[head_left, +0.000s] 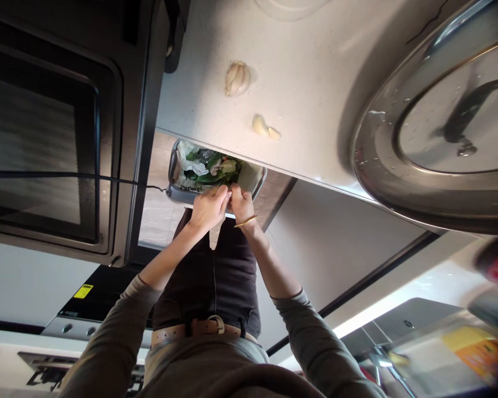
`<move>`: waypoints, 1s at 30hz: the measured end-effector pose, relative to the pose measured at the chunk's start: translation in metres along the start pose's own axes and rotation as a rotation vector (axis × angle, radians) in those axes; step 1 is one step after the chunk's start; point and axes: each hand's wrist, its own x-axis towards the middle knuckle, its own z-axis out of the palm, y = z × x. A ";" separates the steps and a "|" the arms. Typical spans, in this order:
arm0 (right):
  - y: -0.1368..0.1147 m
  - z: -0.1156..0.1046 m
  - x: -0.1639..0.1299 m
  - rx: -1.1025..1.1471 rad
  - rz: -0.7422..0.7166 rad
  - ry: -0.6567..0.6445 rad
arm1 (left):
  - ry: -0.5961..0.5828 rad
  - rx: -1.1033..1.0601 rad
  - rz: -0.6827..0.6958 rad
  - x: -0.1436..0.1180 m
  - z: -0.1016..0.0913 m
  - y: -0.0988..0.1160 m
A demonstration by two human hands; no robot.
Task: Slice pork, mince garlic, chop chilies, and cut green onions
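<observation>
My left hand (208, 210) and my right hand (242, 204) meet fingertip to fingertip over the near edge of a grey bin (175, 194). Both are closed in a pinch, and whatever lies between the fingers is too small and hidden to name. A gold-coloured bangle (246, 221) circles my right wrist. Inside the bin are green leaf scraps (209, 176) and crumpled white plastic. On the white counter (307, 99) beyond lie a partly broken garlic bulb (237, 78) and two peeled garlic pieces (260, 125), one larger than the other.
A dark microwave oven (41, 132) fills the left side, with a black cable (120, 179) running across its front toward the bin. To the right, a large shiny metal lid (382, 160) sits on the counter. Part of a gas hob (45, 367) shows at lower left.
</observation>
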 end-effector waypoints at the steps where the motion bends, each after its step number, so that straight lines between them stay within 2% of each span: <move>1: 0.002 0.000 -0.001 -0.043 -0.096 0.033 | 0.011 -0.055 -0.033 0.000 0.001 0.001; 6: 0.007 -0.005 -0.005 -0.223 -0.423 0.151 | 0.033 -0.454 -0.163 -0.003 -0.001 0.004; 9: 0.007 -0.013 -0.005 -0.295 -0.501 0.084 | -0.037 -0.725 -0.248 -0.005 -0.002 0.006; 11: 0.005 -0.017 -0.005 -0.287 -0.496 0.003 | -0.063 -0.824 -0.294 -0.005 -0.003 0.008; 14: 0.002 -0.020 -0.004 -0.204 -0.485 -0.076 | -0.029 -0.784 -0.303 -0.004 -0.009 0.007; 20: -0.007 -0.022 -0.005 0.018 -0.341 -0.144 | -0.069 -0.714 -0.154 -0.002 -0.024 -0.007; 23: -0.010 -0.021 -0.005 0.075 -0.274 -0.170 | -0.059 -0.766 -0.165 -0.002 -0.024 -0.013; 27: -0.011 -0.020 -0.005 0.138 -0.266 -0.181 | -0.156 -0.937 -0.196 -0.003 -0.023 -0.014; 30: -0.011 -0.019 -0.005 0.148 -0.277 -0.194 | -0.182 -0.865 -0.182 -0.004 -0.025 -0.011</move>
